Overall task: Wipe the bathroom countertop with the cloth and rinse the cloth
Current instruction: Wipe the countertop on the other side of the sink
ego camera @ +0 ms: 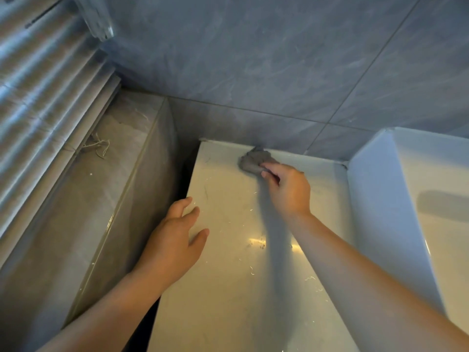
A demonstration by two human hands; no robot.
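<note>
A pale glossy countertop [228,288] runs away from me to the tiled back wall. A bunched grey cloth [253,161] lies at its far edge, against the wall. My right hand [289,189] grips the near side of the cloth with curled fingers. My left hand [175,240] is over the counter's left edge with fingers spread and relaxed, holding nothing; whether it touches the surface I cannot tell. Light streaks and specks show on the counter.
A white sink basin [431,199] with a raised rim lies to the right of the counter. A dark gap [187,179] separates the counter from a lower tiled ledge [101,186] on the left. A slatted blind [38,97] hangs far left.
</note>
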